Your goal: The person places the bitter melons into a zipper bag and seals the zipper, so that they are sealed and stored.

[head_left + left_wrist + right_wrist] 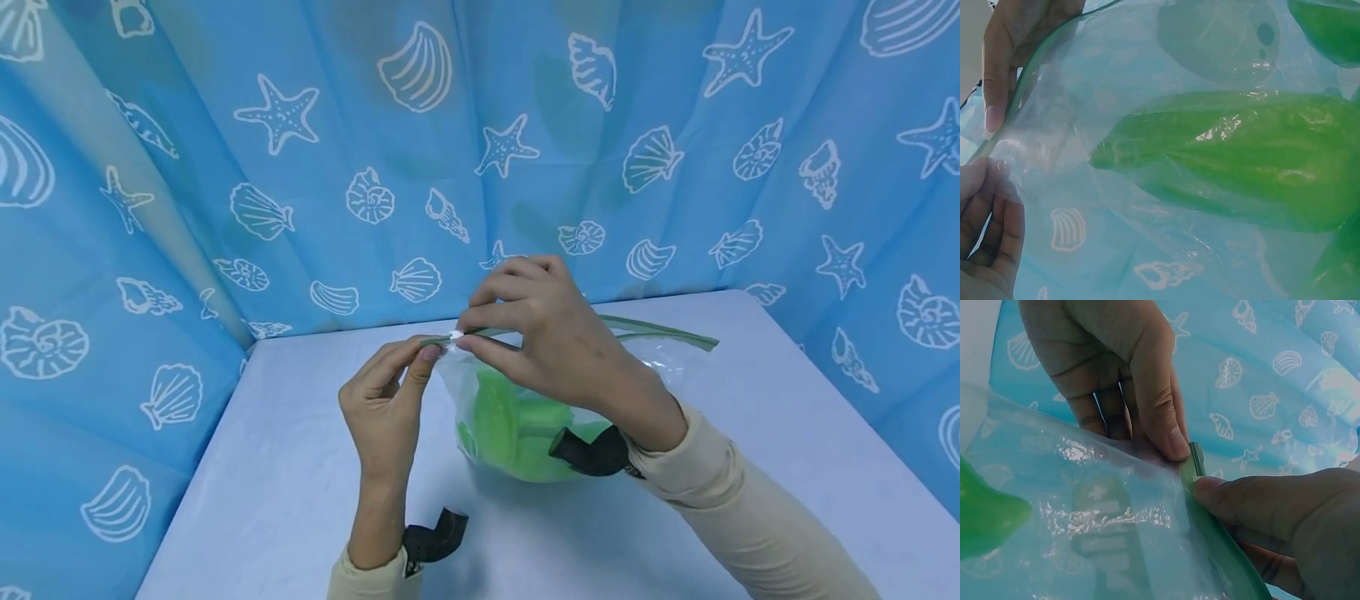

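A clear plastic zip bag (459,379) hangs just over the table, with glossy green tapered pieces (497,417) inside. Along its top runs a green zip strip (660,327), partly open and bowed at the right. My left hand (388,404) pinches the strip's left end between thumb and fingers. Close beside it, my right hand (551,333) pinches the strip at a small white slider (456,335). In the right wrist view, the thumb of the right hand (1291,519) covers most of the slider. One long green piece (1229,156) points toward the bag's mouth in the left wrist view.
A white-covered table (285,467) spreads under the bag and hands. Blue curtains (322,208) with white shell and starfish prints stand behind and on both sides. Black wrist mounts (438,537) stick out from both cream sleeves.
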The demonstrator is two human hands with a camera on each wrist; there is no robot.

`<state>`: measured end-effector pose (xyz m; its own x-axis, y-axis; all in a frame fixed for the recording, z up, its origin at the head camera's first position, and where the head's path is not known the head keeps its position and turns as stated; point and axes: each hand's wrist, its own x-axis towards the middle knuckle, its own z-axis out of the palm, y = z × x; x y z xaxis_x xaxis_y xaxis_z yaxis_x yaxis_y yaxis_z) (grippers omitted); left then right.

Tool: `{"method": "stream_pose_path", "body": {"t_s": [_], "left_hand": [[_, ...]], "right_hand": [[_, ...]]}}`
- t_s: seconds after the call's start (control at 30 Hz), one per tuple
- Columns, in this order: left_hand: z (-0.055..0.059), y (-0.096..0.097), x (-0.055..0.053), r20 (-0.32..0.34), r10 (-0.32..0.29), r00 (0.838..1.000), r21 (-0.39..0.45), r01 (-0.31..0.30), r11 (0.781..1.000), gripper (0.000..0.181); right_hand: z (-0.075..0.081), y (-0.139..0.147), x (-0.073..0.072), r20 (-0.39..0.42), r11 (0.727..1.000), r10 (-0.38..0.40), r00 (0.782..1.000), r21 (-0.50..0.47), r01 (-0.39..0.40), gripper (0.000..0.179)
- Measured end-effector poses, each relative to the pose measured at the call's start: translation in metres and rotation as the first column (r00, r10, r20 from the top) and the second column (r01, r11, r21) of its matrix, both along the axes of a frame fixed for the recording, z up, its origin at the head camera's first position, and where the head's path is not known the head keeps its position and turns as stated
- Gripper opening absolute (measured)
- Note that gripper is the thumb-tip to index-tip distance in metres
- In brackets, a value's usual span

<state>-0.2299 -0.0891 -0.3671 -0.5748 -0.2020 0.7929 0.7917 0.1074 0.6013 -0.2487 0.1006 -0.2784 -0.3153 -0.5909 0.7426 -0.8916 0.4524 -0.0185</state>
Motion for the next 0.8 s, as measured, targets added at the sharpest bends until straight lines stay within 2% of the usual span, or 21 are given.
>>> {"method": "stream_pose_path", "body": {"t_s": [0.47, 0.8], "left_hand": [[-0.001, -0.002, -0.001, 0.012, 0.025, 1.0, -0.016, -0.025, 1.0, 0.017], [-0.001, -0.003, 0.0, 0.006, 0.018, 1.0, -0.007, -0.018, 1.0, 0.018]], "right_hand": [[0.001, 0.014, 0.002, 0.016, 1.0, -0.028, 0.999, 0.006, 0.028, 0.005], [0.0, 0.021, 0.003, 0.021, 1.0, -0.03, 0.999, 0.004, 0.03, 0.005]]}}
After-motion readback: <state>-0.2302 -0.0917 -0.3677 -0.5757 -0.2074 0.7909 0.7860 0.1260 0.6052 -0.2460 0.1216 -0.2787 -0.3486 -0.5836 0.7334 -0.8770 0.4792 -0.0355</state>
